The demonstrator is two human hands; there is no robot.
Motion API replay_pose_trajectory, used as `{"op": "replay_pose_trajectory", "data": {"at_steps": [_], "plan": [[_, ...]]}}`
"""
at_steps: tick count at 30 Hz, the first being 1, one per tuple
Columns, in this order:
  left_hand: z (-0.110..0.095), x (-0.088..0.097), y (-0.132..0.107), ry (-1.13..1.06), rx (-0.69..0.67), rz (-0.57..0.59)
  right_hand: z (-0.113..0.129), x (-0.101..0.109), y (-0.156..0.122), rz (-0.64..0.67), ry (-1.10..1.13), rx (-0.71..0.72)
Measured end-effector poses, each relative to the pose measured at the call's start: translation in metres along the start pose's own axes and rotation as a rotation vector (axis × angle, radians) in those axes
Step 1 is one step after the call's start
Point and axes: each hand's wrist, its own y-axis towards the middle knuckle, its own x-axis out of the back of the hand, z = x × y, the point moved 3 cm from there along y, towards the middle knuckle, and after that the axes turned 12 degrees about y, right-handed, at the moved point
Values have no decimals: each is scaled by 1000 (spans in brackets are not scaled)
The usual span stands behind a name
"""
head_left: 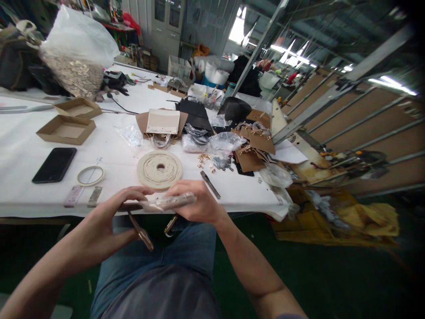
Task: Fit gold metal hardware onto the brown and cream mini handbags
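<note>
Both my hands are closed on a narrow brown strap wrapped in clear plastic point(171, 201), held level over my lap just in front of the table edge. My left hand point(111, 217) pinches its left end, and my right hand point(195, 206) grips its right part. Two strap ends with gold metal fittings point(143, 234) hang down below my hands. A flat coil of cream cord point(160, 169) lies on the white table point(29, 195) right behind my hands, with a thin dark metal tool point(210, 184) beside it.
A black phone point(55, 164), a tape ring point(90, 175) and two shallow cardboard trays point(66, 129) sit at the left. Plastic bags, brown card pieces and gold hardware point(245, 146) pile at the right. A big bag of metal parts point(75, 66) stands at the back left. Metal racking point(348, 115) rises on the right.
</note>
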Motion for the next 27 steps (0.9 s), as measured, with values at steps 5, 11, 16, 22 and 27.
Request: {"op": "replay_pose_trajectory", "data": {"at_steps": [5,11,16,22,27], "plan": [[-11,35,-24,282,-220,207,22,-1,-6,72,-148,237],[-40,21,-4,362,-341,-59,41,-8,-11,106,-402,338],[-56,9,-4,535,-485,-137,51,-10,-16,98,-486,360],[-42,-1,-11,546,-565,-152,52,-15,-17,32,-439,371],[-28,-9,-10,536,-521,-170,44,-15,-15,50,-466,319]]}}
